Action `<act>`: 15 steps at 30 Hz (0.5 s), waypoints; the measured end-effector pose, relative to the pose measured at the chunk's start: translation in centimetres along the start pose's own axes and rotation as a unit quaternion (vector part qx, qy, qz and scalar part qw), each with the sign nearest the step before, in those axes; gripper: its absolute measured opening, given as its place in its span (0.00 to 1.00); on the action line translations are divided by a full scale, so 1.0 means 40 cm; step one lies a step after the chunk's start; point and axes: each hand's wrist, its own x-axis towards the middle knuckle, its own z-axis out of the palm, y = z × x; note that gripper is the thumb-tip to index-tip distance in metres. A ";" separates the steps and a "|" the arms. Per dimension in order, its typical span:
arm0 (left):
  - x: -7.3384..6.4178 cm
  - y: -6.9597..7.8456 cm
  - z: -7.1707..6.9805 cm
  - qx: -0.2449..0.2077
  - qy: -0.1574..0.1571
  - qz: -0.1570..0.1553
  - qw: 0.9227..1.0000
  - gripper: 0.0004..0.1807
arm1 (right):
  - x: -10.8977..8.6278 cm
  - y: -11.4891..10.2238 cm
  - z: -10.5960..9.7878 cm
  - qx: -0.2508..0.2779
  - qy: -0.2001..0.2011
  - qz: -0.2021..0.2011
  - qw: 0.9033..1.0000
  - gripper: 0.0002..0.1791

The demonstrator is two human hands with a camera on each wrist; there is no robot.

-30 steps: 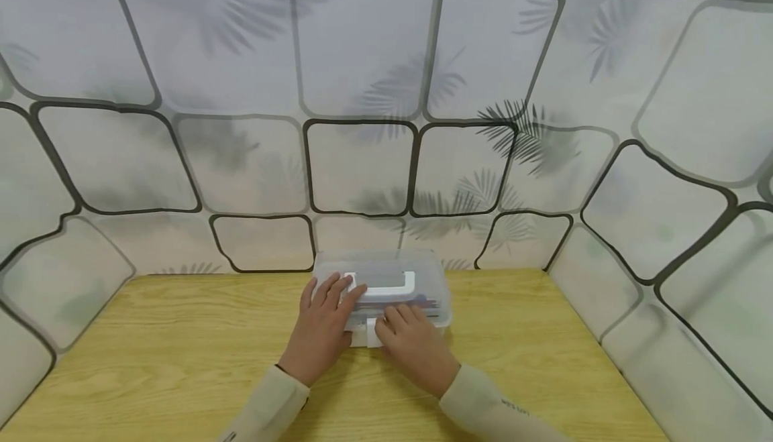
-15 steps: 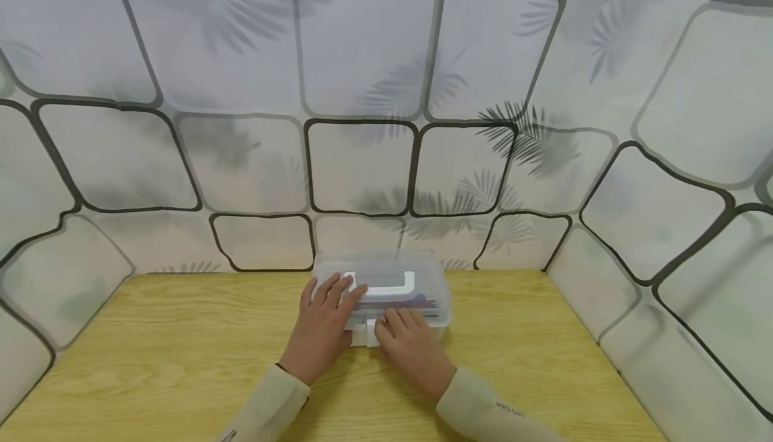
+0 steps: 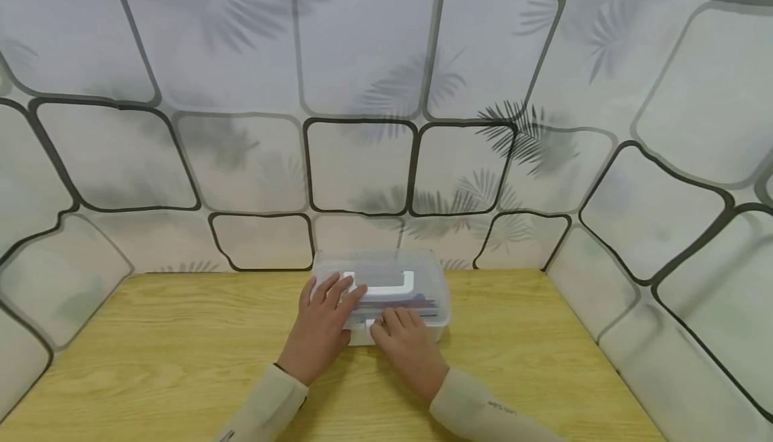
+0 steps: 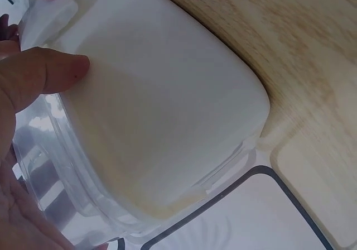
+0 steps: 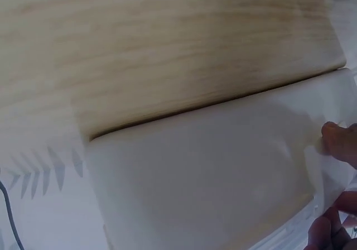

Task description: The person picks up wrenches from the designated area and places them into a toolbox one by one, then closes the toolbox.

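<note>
A plastic storage box [image 3: 427, 269] with a clear lid and white base sits at the far side of the wooden table. My left hand [image 3: 321, 338] rests on its lid, fingers spread straight beside the white handle [image 3: 389, 291]. The left thumb [image 4: 53, 74] presses the upper front wall in the left wrist view. My right hand [image 3: 415, 347] is at the middle of the front edge. Its thumb and fingers pinch a white latch [image 5: 324, 174], tilted outward from the wall in the right wrist view. Most of the latch is hidden by this hand in the head view.
Slim coloured items [image 3: 425, 302] show dimly through the lid. Patterned cloth walls [image 3: 362, 167] rise behind the box and at both sides. The wooden table [image 3: 181, 335] extends to the left, right and front of the box.
The latch, earlier hanging down the box front, is now swung outward and up with my right thumb at it. My right hand has shifted slightly left; the left hand stays put.
</note>
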 end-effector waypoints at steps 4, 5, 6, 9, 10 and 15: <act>-0.001 -0.005 0.001 -0.003 0.002 0.003 1.000 0.47 | 0.011 -0.010 0.002 -0.016 -0.015 0.008 1.000 0.05; -0.003 -0.007 0.002 -0.004 -0.001 0.005 1.000 0.48 | 0.017 -0.010 -0.001 -0.020 -0.020 0.006 1.000 0.06; -0.004 -0.008 0.001 -0.006 -0.005 0.008 1.000 0.48 | 0.023 -0.007 -0.006 -0.014 -0.024 0.005 1.000 0.07; -0.006 -0.017 -0.006 -0.035 -0.024 0.011 0.999 0.49 | 0.045 0.019 -0.038 0.045 -0.005 0.027 0.999 0.11; -0.004 -0.021 -0.012 -0.055 -0.030 0.005 0.998 0.48 | 0.051 0.037 -0.051 0.069 0.012 0.047 0.996 0.11; 0.010 -0.059 -0.054 -0.202 -0.053 -0.111 0.972 0.43 | 0.036 0.173 -0.108 0.224 0.050 0.262 0.937 0.16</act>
